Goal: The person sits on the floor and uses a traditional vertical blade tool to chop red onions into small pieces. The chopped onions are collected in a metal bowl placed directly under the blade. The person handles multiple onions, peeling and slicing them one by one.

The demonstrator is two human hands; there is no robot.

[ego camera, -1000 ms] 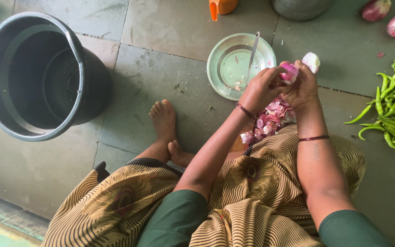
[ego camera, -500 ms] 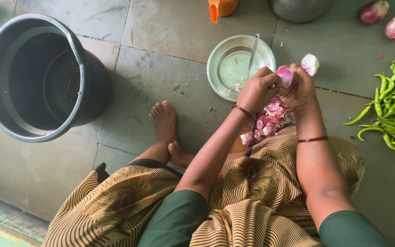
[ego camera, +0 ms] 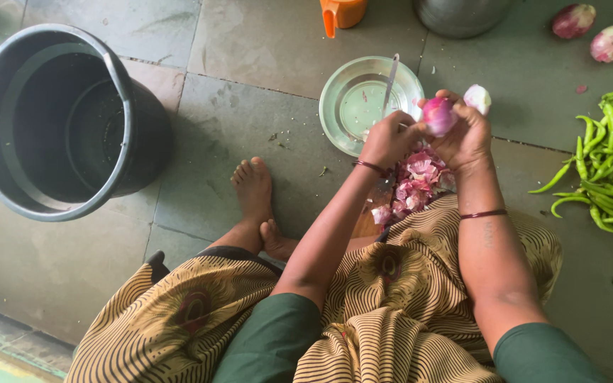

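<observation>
Both hands meet above the floor, just beyond the seated person's knees. The right hand [ego camera: 468,135] is cupped and closed around a red onion [ego camera: 438,115], gripping it from the right and below. The left hand [ego camera: 390,138] is closed with its fingers pressed to the onion's left side; the upright blade [ego camera: 390,84] rises from just above this hand, but whether the hand grips it cannot be told. The onion sits between the two hands, clear of the floor, just right of the steel bowl [ego camera: 342,106]. A peeled pale onion [ego camera: 477,98] shows just behind the right hand's fingertips; whether it rests on the floor or in the fingers cannot be told. A heap of purple peels [ego camera: 413,186] lies under the hands, against the striped skirt. A dark bucket [ego camera: 58,120] stands well to the left. Green chillies [ego camera: 611,159] lie to the right, two unpeeled onions [ego camera: 594,32] beyond them at the top. An orange jug [ego camera: 342,13] and a steel pot [ego camera: 459,14] stand at the top edge
</observation>
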